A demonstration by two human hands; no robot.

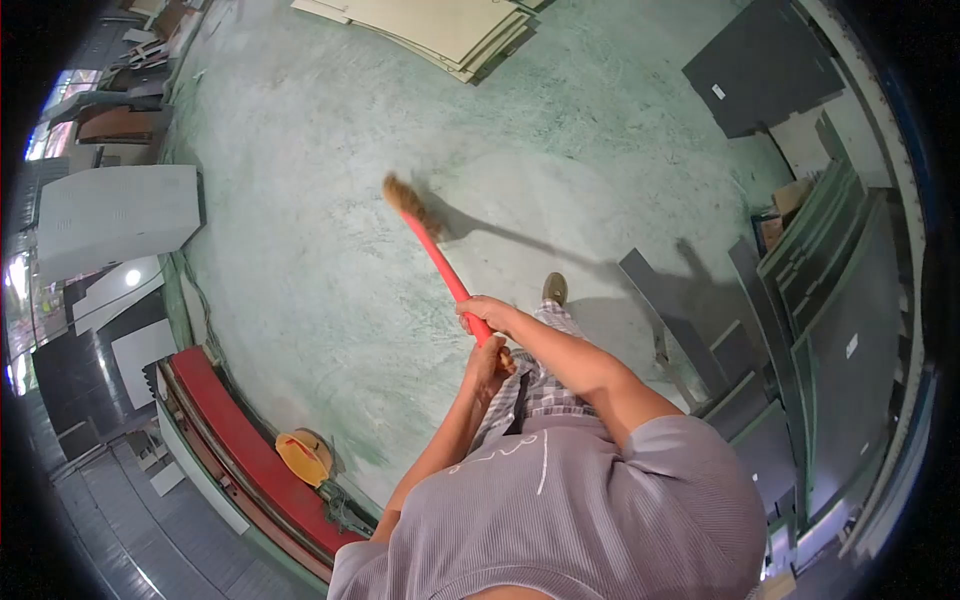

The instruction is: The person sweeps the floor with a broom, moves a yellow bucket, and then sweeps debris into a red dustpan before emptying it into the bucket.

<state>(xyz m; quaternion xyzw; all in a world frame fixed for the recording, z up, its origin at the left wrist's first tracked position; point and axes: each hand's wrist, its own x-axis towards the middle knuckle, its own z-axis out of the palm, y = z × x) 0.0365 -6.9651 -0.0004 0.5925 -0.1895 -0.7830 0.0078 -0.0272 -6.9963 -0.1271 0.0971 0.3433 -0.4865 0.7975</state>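
A broom (pixel 438 258) with a red handle and tan bristles slants away from my body, its bristle end low over the greenish floor (pixel 320 250). Whether the bristles touch the floor is hard to tell. My right hand (pixel 487 314) wraps around the handle partway along. Just below it, close to my waist, my left hand (pixel 486 364) is closed around the handle near its end. A shoe (pixel 555 288) and checked trousers show beyond my right forearm.
Grey panels (pixel 850 340) lean along the right side, with a dark sheet (pixel 765 70) farther off. Cream sheets (pixel 440 30) lie stacked ahead. On the left are a red beam (pixel 240 440), a yellow scoop-like object (pixel 303 456) and a grey box-like piece (pixel 118 220).
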